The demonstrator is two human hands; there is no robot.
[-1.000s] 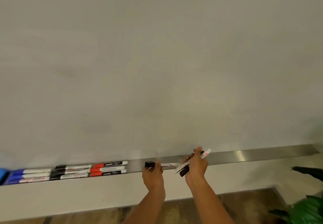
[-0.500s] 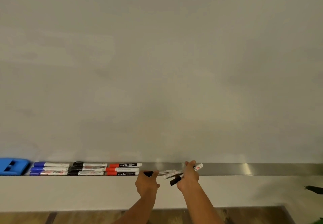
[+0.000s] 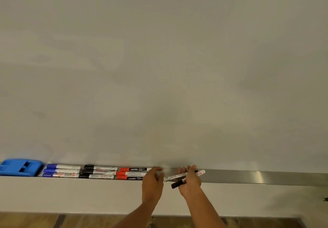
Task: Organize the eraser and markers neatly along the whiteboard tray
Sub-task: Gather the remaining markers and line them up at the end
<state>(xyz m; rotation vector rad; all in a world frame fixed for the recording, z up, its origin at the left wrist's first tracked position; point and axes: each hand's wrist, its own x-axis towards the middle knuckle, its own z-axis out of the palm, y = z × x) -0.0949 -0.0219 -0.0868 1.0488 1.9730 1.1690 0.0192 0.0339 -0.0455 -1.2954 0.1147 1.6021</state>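
Standing by the whiteboard (image 3: 159,67), the person has both hands at the metal tray (image 3: 266,177), toward six o'clock in the head view. The left hand (image 3: 152,183) now hovers with its grip spread and empty beside the red markers (image 3: 132,173); a moment ago it pinched a black-capped marker there, which I can no longer pick out, so it has probably been set down behind the hand. The right hand (image 3: 190,179) keeps its grip pinched around two loose markers (image 3: 179,179), tilted across each other over the tray's front edge. Off toward nine o'clock the row lies ordered: blue eraser (image 3: 19,167) at the end, then blue markers (image 3: 62,171), black markers (image 3: 98,171) and the red ones. Against the earlier frames the view has swung left, bringing the whole eraser into sight. By my reckoning only the last two pens remain to be laid.
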